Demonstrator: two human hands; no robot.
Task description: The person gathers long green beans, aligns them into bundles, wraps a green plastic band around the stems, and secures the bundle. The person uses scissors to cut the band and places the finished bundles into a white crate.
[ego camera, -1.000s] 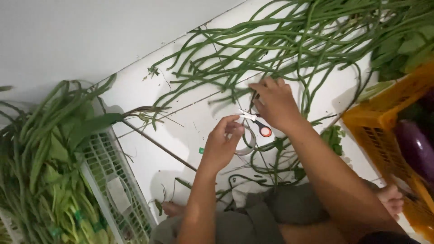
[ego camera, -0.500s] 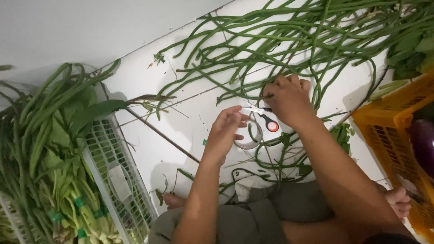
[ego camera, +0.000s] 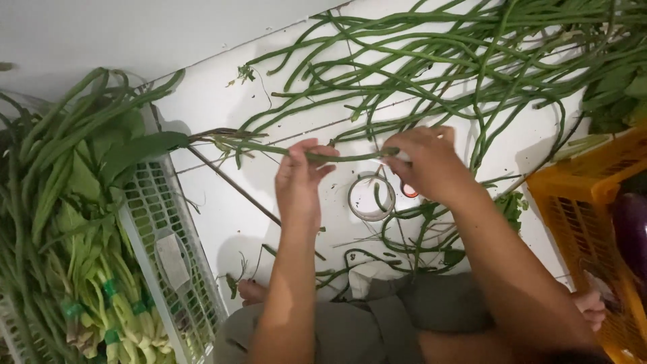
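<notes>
Beans are what I have in hand: a long green bean stretched level between my left hand and my right hand. My hands are apart, each closed on the pod, the left pinching it between thumb and fingers, the right wrapped over its other end. Whether the right also holds the scissors I cannot tell; only an orange handle peeks out just beneath it.

Below and between my hands lies a roll of clear tape on the white floor. Beyond my hands sprawls the heap of loose long beans. Off to my left stands a white crate packed with bundled leafy greens; to my right, a yellow crate with a purple eggplant inside.

To handle this well, I judge the pod should be kept taut but not yanked, since it will likely snap or kink if bent sharply. Gripping near the ends, as now, leaves the middle free. I should keep it clear of the tangle beyond so nothing else drags along.
</notes>
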